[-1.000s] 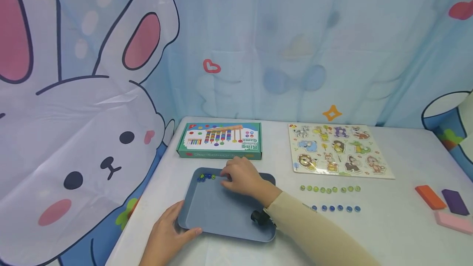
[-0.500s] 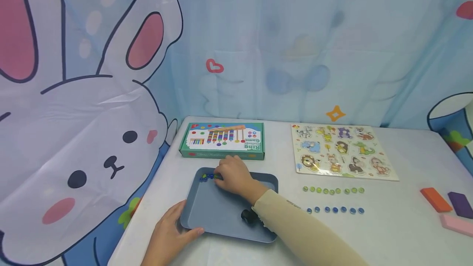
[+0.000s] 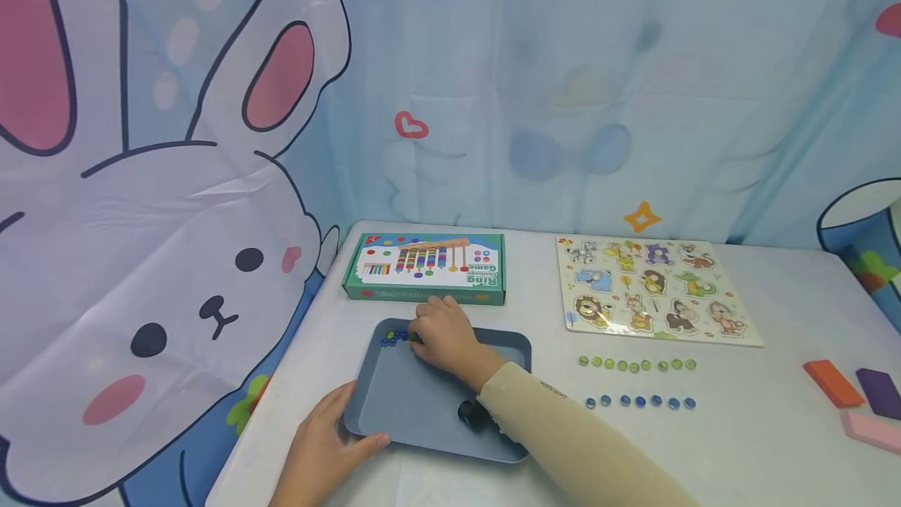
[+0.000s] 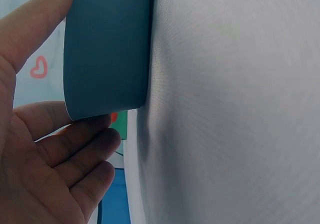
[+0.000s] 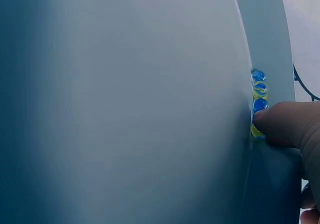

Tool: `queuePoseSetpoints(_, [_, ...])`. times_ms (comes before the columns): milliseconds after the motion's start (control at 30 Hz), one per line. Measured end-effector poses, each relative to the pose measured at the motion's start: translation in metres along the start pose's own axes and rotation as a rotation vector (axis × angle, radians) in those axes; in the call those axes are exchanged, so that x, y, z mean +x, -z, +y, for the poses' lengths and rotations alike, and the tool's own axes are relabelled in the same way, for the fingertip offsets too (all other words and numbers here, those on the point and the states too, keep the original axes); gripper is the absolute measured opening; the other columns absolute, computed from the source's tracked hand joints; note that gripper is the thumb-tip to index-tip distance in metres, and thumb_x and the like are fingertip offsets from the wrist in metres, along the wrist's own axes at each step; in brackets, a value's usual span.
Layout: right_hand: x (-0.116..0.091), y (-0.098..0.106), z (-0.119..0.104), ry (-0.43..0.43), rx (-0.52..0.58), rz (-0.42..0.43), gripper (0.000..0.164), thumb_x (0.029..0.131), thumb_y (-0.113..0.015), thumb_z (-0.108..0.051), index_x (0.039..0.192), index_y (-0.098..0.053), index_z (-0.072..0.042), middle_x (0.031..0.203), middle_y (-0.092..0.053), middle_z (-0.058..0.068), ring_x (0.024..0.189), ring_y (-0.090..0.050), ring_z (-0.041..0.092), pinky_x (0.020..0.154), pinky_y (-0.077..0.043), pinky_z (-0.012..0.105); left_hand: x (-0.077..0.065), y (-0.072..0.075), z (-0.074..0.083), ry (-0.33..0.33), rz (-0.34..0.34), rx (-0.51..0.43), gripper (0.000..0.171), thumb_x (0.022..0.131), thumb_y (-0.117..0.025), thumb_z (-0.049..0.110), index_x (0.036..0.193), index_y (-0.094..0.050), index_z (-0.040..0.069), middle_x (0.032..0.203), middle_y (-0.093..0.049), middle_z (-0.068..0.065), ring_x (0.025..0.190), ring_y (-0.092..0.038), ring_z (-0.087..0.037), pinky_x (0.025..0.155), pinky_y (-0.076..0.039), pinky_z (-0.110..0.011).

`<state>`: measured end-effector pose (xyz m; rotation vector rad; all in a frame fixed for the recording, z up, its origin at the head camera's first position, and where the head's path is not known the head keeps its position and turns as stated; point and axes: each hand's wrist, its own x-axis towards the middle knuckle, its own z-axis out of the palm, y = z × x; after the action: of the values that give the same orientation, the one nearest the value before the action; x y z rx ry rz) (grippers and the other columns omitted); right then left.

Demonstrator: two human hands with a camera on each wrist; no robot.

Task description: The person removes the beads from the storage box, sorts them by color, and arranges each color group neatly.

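Note:
A blue-grey tray [image 3: 411, 405] lies on the white table. My left hand [image 3: 324, 436] holds its near left corner, thumb along the front rim and fingers at the side wall; the left wrist view shows this tray corner [image 4: 107, 58] between thumb and index finger. Several blue and yellow-green glass marbles [image 3: 391, 339] sit in the tray's far left corner. My right hand [image 3: 443, 335] reaches over the tray, its curled fingertips pinching at a marble in that row. In the right wrist view the thumb [image 5: 280, 121] partly covers the marbles [image 5: 260, 89]; the other fingertips are hidden.
Behind the tray lies a green ring game box [image 3: 425, 268]. An animal puzzle board [image 3: 651, 288] lies at the back right. Right of the tray run a row of yellow-green marbles [image 3: 635, 367] and a row of blue marbles [image 3: 640, 401]. Orange [image 3: 834, 383], purple and pink blocks lie far right.
My right hand has moved slightly left along the tray's far wall to the marbles, then stayed there. My left hand has kept its hold on the tray corner. The head view has shifted a little.

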<state>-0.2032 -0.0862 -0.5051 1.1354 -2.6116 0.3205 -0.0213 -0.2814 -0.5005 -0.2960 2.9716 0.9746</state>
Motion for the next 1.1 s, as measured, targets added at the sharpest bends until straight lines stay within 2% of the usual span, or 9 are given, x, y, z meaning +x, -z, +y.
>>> queuePoseSetpoints(300, [0.000,-0.004,-0.001,-0.009,-0.039,0.001,0.005,0.088,-0.083,-0.033,0.087,-0.084,-0.028,0.078,-0.063,-0.010,0.071,-0.045,0.011,0.064,-0.024,0.027,-0.001,-0.001,0.001,-0.006,0.001,0.002,0.121,0.065,-0.079,0.083,0.154,-0.052,0.006,0.152,-0.058,-0.014,0.141,-0.056,-0.039,0.112,-0.050,-0.060])
queuePoseSetpoints(533, [-0.004,-0.001,0.000,0.011,-0.065,0.006,0.008,0.088,-0.080,-0.030,0.083,-0.083,-0.026,0.075,-0.060,-0.009,0.071,-0.044,0.012,0.064,-0.024,0.028,0.000,-0.004,0.000,-0.010,0.010,0.001,0.118,0.065,-0.081,0.081,0.153,-0.053,0.007,0.152,-0.059,-0.013,0.141,-0.056,-0.037,0.113,-0.051,-0.059])
queuePoseSetpoints(733, [-0.010,0.014,0.001,-0.039,0.073,-0.029,0.008,0.085,-0.082,-0.034,0.087,-0.084,-0.027,0.077,-0.062,-0.013,0.073,-0.044,0.008,0.067,-0.028,0.025,-0.001,-0.002,0.003,0.000,0.000,0.013,0.119,0.065,-0.081,0.081,0.154,-0.052,0.007,0.152,-0.058,-0.014,0.141,-0.055,-0.040,0.112,-0.050,-0.061])
queuePoseSetpoints(933, [-0.017,0.031,0.008,-0.086,0.164,0.017,0.009,0.085,-0.082,-0.036,0.090,-0.084,-0.029,0.075,-0.063,-0.012,0.071,-0.044,0.008,0.067,-0.030,0.026,-0.001,0.000,0.004,0.013,-0.006,0.020,0.120,0.066,-0.081,0.080,0.154,-0.052,0.005,0.152,-0.058,-0.016,0.141,-0.055,-0.041,0.112,-0.050,-0.061])
queuePoseSetpoints(1100, [-0.028,0.053,0.020,-0.132,0.200,0.062,0.008,0.087,-0.083,-0.036,0.091,-0.083,-0.029,0.076,-0.064,-0.010,0.077,-0.049,0.009,0.070,-0.033,0.028,-0.001,0.001,0.003,0.021,-0.012,0.023,0.120,0.066,-0.081,0.080,0.154,-0.051,0.004,0.153,-0.057,-0.018,0.141,-0.055,-0.042,0.112,-0.050,-0.062])
